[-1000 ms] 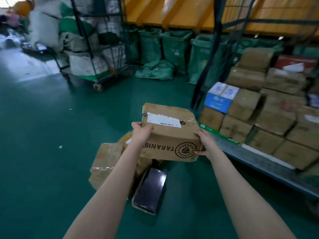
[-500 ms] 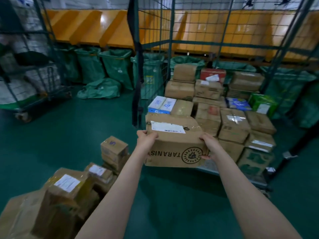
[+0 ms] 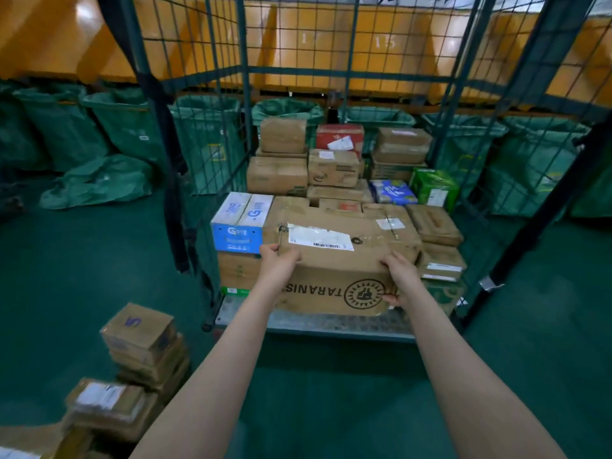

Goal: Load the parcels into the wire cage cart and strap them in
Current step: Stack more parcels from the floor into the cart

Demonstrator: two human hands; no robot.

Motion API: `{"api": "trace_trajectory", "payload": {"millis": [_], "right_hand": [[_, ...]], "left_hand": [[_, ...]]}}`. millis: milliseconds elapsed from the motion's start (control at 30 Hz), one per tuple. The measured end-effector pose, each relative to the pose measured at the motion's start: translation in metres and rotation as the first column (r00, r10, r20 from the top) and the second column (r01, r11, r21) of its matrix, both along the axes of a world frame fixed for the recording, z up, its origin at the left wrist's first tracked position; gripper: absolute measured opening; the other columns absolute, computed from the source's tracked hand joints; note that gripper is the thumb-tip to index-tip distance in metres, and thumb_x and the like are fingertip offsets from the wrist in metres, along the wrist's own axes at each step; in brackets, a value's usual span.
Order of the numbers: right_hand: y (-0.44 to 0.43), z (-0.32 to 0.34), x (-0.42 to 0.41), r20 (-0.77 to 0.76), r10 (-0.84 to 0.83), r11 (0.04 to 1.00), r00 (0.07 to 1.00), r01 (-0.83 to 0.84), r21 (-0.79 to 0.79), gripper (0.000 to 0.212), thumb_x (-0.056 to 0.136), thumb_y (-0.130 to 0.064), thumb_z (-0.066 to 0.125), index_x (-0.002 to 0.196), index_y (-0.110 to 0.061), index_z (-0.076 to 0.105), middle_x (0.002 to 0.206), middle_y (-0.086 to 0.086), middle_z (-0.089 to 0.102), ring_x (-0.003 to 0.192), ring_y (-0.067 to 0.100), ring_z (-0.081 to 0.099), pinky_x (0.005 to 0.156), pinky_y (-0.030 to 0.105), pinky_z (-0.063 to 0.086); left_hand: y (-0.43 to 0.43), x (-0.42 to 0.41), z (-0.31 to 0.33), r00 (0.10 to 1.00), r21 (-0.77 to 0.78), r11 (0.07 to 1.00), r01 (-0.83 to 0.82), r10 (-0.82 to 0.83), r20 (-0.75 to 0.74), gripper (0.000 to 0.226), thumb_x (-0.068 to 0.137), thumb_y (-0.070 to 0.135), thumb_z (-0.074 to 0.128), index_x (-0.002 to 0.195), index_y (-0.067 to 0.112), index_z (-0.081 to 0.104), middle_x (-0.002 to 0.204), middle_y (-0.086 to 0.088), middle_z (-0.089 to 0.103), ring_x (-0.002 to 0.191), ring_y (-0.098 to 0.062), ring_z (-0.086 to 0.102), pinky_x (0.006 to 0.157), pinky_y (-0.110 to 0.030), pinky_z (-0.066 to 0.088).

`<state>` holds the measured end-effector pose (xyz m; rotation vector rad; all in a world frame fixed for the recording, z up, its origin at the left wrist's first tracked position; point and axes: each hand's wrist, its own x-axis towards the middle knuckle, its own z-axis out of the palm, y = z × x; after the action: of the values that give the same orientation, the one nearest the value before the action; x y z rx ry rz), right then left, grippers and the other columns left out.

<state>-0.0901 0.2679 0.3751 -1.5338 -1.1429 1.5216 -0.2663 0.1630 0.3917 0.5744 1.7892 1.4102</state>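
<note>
The carton (image 3: 334, 276) is hiding cart parcels (image 3: 405, 236) just beyond the right hand (image 3: 397, 276); floor parcels (image 3: 106, 409) below the left hand (image 3: 278, 263) (blurred) are running off frame.

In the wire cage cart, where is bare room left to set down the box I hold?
Only the grey front strip of the cart deck is bare, between the stacked parcels and the open edge. Behind it, from the blue box to the green box, it is crowded.
</note>
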Motion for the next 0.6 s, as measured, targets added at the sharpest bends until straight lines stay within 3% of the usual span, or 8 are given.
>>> {"api": "trace_trajectory", "payload": {"millis": [67,167,300,600], "right_hand": [[0.026,-0.001,-0.004,0.014,-0.037,0.999,0.999,0.037,0.002,0.044,0.095,-0.026,0.046,0.139,-0.029,0.042,0.136,0.007,0.042,0.117,0.031,0.044,0.091,0.047,0.046],[0.063,-0.003,-0.009,0.029,-0.074,0.997,0.997,0.075,-0.025,0.048,0.094,-0.026,0.047,0.142,-0.03,0.039,0.142,0.006,0.04,0.124,0.033,0.042,0.091,0.047,0.045],[0.117,0.001,-0.019,0.018,-0.15,0.989,0.989,0.15,-0.001,0.05,0.094,-0.028,0.048,0.143,-0.032,0.038,0.142,0.004,0.04,0.121,0.031,0.044,0.092,0.047,0.045],[0.216,-0.008,-0.013,0.046,-0.237,0.971,0.97,0.237,-0.005,0.049,0.094,-0.026,0.046,0.143,-0.031,0.039,0.141,0.004,0.042,0.115,0.028,0.045,0.09,0.046,0.045]], "left_hand": [[0.031,-0.007,-0.003,1.0,-0.005,1.0,0.023,-0.023,-0.018,0.043,0.087,0.021,0.055,0.123,0.019,0.032,0.117,-0.006,0.046,0.102,-0.024,0.046,0.088,-0.039,0.045],[0.074,-0.017,-0.002,0.998,-0.006,0.998,0.067,-0.067,0.011,0.047,0.089,0.016,0.053,0.13,0.015,0.03,0.113,-0.006,0.046,0.096,-0.021,0.046,0.081,-0.035,0.043],[0.139,-0.032,0.001,0.989,-0.009,0.989,0.147,-0.147,-0.002,0.045,0.092,0.015,0.05,0.131,0.015,0.028,0.098,0.001,0.046,0.08,-0.013,0.048,0.063,-0.03,0.041],[0.263,-0.036,-0.022,0.97,-0.018,0.971,0.24,-0.239,0.05,0.043,0.09,0.019,0.057,0.124,0.019,0.03,0.115,-0.007,0.052,0.082,-0.014,0.053,0.058,-0.029,0.045]]}}
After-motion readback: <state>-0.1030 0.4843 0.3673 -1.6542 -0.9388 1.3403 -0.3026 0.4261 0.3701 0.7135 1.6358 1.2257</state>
